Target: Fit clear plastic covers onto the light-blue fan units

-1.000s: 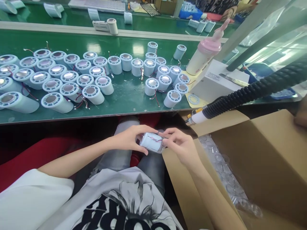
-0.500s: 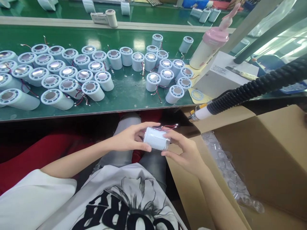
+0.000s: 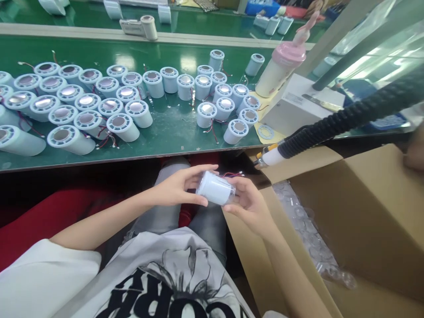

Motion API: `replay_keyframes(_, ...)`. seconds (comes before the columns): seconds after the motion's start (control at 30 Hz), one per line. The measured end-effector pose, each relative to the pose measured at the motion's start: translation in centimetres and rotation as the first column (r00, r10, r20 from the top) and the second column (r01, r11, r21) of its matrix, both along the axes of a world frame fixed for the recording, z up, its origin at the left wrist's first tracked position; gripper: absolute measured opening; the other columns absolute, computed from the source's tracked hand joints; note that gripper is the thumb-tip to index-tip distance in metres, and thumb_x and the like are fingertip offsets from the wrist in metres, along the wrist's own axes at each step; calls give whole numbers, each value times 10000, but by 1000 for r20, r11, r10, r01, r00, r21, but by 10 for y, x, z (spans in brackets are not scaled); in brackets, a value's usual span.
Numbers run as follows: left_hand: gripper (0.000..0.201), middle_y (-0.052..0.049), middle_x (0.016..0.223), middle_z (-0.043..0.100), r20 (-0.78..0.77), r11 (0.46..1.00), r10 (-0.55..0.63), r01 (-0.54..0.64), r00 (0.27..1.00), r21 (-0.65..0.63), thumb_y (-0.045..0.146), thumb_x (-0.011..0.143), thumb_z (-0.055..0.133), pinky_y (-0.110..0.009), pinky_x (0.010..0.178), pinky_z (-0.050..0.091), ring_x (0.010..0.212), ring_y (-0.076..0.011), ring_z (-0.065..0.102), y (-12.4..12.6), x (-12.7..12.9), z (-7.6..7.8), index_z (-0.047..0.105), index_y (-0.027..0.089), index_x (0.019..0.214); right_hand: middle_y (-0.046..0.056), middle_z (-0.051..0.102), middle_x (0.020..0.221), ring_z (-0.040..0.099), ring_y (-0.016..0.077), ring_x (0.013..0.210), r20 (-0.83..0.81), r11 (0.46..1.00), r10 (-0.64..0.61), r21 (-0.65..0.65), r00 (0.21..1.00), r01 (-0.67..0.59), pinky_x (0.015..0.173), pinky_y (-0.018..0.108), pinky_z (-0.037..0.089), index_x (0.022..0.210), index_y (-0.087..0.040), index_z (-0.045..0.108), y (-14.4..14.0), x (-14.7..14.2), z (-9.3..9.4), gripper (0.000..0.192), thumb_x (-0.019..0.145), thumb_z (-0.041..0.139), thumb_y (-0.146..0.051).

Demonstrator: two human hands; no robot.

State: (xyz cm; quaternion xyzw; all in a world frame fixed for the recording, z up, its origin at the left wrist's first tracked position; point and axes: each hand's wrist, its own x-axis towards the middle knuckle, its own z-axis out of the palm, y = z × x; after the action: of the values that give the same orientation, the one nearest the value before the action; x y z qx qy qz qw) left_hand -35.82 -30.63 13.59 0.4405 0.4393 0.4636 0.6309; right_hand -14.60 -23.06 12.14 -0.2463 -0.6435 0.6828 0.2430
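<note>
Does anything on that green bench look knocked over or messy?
Mostly tidy: the pale blue cylinders stand upright in rows. At the left edge a few lie tipped on their sides, red wires trailing loose between them. Nothing looks spilled or broken.

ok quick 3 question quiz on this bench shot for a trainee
1. True or false: both hands hold the pale blue plastic cylinder above the lap.
2. Where does the pink-capped cream bottle stand? A) on the green bench B) in the brown cardboard box C) on the lap
3. What trails from the held cylinder toward the box?

Key
1. True: left hand and right hand each have a grip on it.
2. A, on the green bench, not the cardboard box.
3. Thin red wires.
</note>
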Motion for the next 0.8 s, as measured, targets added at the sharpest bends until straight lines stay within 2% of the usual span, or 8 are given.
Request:
replay_keyframes(0.1, 720, -123, 1319, 562, 133, 996, 64, -54, 989, -73, 148, 598, 819, -389, 996, 441, 1198, -274, 541, 32, 10, -19, 558, 203, 1266, 92, 592, 1156, 618, 229, 1025, -58, 967, -254, 8, 965, 255, 815, 395, 559, 1061, -268, 454, -1, -1, -32, 495, 696, 743, -436)
replay_keyframes(0.2, 682, -142, 1258, 609, 193, 993, 59, -37, 979, -114, 180, 579, 836, -389, 1003, 418, 1174, -272, 558, 71, 26, -35, 599, 153, 1218, 126, 566, 1144, 618, 242, 1009, -76, 877, -473, 54, 878, 478, 833, 426, 538, 1071, -260, 383, 2, 1, -60, 555, 702, 686, -543)
replay_keyframes(0.3, 661, -147, 1246, 616, 214, 994, -32, 54, 976, -100, 217, 598, 829, -391, 996, 414, 1148, -266, 572, 100, 39, -44, 604, 136, 1215, 150, 530, 1176, 590, 248, 1072, -95, 808, -575, 86, 812, 583, 884, 441, 509, 1083, -251, 336, 10, 3, -76, 576, 721, 640, -580)
replay_keyframes(0.37, 642, -146, 1239, 619, 202, 993, -68, 87, 977, -83, 236, 610, 824, -382, 1014, 397, 1147, -260, 571, 112, 42, -45, 611, 124, 1205, 153, 525, 1186, 586, 244, 1083, -113, 786, -604, 83, 789, 613, 901, 439, 501, 1082, -247, 336, 16, 4, -79, 584, 715, 644, -582)
replay_keyframes(0.47, 645, -137, 1242, 616, 178, 992, -92, 104, 980, -64, 246, 619, 819, -369, 1036, 373, 1171, -252, 550, 119, 41, -40, 601, 127, 1214, 144, 541, 1178, 599, 238, 1068, -140, 793, -595, 59, 791, 607, 903, 435, 508, 1077, -252, 351, 26, 4, -77, 601, 689, 678, -574)
replay_keyframes(0.57, 638, -136, 1267, 591, 151, 993, -104, 112, 983, -45, 233, 646, 801, -360, 1027, 379, 1183, -242, 535, 114, 34, -33, 567, 137, 1232, 126, 573, 1157, 613, 234, 1052, -161, 830, -546, 32, 822, 557, 893, 428, 526, 1057, -256, 383, 31, 6, -71, 581, 671, 721, -530)
replay_keyframes(0.67, 605, -128, 1257, 575, 83, 994, -102, 105, 991, -33, 198, 644, 797, -347, 969, 429, 1136, -226, 554, 97, 24, -28, 542, 161, 1192, 104, 595, 1163, 622, 222, 1042, -162, 885, -456, 18, 875, 464, 876, 403, 545, 1034, -250, 456, 28, 10, -60, 512, 663, 775, -402)
replay_keyframes(0.8, 608, -119, 1293, 518, -5, 984, -177, 177, 984, -3, 169, 666, 776, -353, 905, 487, 1116, -224, 561, 63, 9, -21, 477, 217, 1193, 76, 570, 1236, 606, 203, 1080, -97, 966, -243, 64, 965, 250, 894, 375, 543, 1058, -254, 516, 17, 19, -35, 459, 685, 782, -271)
